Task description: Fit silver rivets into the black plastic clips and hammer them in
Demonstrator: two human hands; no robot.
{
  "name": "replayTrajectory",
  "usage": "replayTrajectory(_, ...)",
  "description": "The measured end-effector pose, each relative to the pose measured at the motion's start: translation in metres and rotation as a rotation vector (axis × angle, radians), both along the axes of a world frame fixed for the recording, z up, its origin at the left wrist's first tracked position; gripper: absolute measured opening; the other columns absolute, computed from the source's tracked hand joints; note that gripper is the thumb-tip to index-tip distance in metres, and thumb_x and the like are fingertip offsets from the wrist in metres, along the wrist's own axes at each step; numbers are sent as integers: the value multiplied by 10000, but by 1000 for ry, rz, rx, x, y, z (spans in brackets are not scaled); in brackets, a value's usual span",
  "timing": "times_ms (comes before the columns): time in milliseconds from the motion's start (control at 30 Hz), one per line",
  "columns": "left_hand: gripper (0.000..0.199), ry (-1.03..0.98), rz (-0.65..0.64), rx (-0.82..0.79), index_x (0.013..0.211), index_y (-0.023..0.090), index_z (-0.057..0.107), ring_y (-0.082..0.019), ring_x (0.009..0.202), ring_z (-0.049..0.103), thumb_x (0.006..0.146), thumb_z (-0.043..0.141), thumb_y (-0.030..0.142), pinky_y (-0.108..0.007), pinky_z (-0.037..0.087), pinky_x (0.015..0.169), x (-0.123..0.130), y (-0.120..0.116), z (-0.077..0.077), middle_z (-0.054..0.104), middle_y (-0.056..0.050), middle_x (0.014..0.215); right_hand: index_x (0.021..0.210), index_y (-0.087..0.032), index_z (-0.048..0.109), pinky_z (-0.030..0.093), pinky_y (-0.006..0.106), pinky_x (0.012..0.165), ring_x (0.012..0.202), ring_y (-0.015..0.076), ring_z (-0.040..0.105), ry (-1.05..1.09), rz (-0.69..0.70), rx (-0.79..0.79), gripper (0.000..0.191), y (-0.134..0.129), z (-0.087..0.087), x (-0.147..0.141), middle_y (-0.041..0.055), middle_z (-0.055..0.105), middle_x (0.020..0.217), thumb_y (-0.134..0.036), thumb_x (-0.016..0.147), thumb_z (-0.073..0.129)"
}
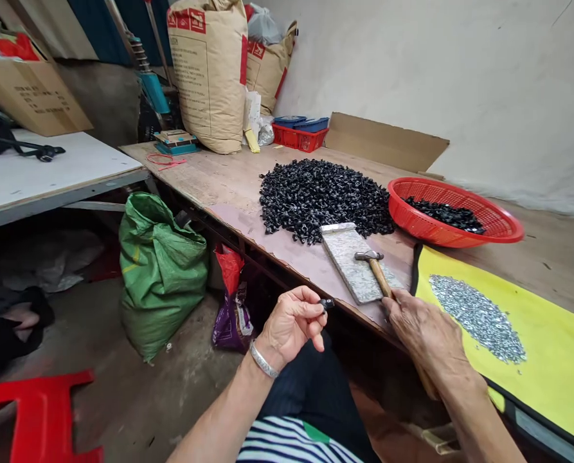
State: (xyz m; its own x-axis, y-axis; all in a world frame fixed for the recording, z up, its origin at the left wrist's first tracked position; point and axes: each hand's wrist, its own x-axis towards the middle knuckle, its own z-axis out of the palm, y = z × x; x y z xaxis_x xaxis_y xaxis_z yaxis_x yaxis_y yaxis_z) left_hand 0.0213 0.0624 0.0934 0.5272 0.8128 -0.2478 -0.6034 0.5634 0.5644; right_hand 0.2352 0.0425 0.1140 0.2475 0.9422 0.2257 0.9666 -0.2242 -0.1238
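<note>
wooden bench (229,175), watched remotely: much seems left, black heap (322,196) at one o'clock, smaller batch (445,215) in red basket (424,230) at three (finished? can't tell), my left hand (291,326) pinching one black piece (327,303) at six, right hand (426,334) gripping hammer (378,275) at four.

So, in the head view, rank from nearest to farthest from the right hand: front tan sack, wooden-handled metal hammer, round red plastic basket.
1. Wooden-handled metal hammer: held in the right hand.
2. Round red plastic basket: beyond the hand, slightly right.
3. Front tan sack: far back, left.
</note>
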Motion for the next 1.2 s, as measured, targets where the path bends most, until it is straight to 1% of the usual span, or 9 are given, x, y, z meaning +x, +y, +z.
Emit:
replayTrajectory(133,146,-74,-47,-5,651,147,527,-78,322,435,559,635,113,-223,452,263,-3,-7,4,602,-24,489,711,-186,610,408,317,606,766,238,606,-63,-2,16,218,-13,13,-17,86,638,762,-334,801,478)
replayTrajectory(233,128,-137,-76,7,660,146,539,-74,317,427,566,622,120,-211,441,256,-4,-10,5,599,-22,492,820,-177,651,437,319,643,731,211,604,367,104,97,242,-26,22,-42,79,653,797,-342,790,477)
replayTrajectory(367,121,-146,-87,32,660,146,542,-75,311,429,569,620,133,-208,434,254,-5,-13,5,602,-23,496,956,-188,644,407,264,471,501,146,528,980,177,-102,336,-39,24,-66,9,598,608,-443,782,512)
replayTrajectory(533,129,13,40,41,623,141,528,-87,302,438,553,636,141,-232,437,256,1,-9,2,597,-21,475,840,-186,639,417,337,629,735,226,582,423,-4,189,257,-29,17,-42,90,642,850,-393,766,505)
replayTrajectory(633,120,174,179,66,604,129,538,-106,306,474,547,642,148,-247,456,285,12,1,0,592,-19,469,709,-199,586,373,320,573,689,227,550,292,-63,112,162,-13,10,-18,73,590,734,-360,717,571)
replayTrajectory(800,124,410,307,144,588,118,553,-115,357,518,537,663,144,-249,489,335,37,18,5,553,5,452,565,-218,432,328,247,425,443,132,424,808,-123,-104,181,5,1,0,-29,428,467,-249,635,595)
replayTrajectory(933,133,544,255,190,580,146,502,-139,397,566,565,629,112,-234,488,336,56,31,9,514,34,440,614,-203,437,372,252,389,407,104,413,1105,-106,-250,152,3,6,1,-13,485,525,-303,651,545)
replayTrajectory(1033,141,709,205,234,571,163,469,-129,384,560,592,561,58,-196,456,317,65,39,9,485,49,415,678,-190,456,261,197,329,366,58,311,1333,-154,-295,205,-6,15,0,-40,451,538,-366,668,562)
replayTrajectory(1200,167,798,131,300,564,177,434,-116,314,519,593,499,25,-169,391,277,65,47,7,472,57,403,647,-205,452,299,200,346,363,77,360,1186,-181,-210,278,-26,20,-8,-61,427,459,-447,751,542)
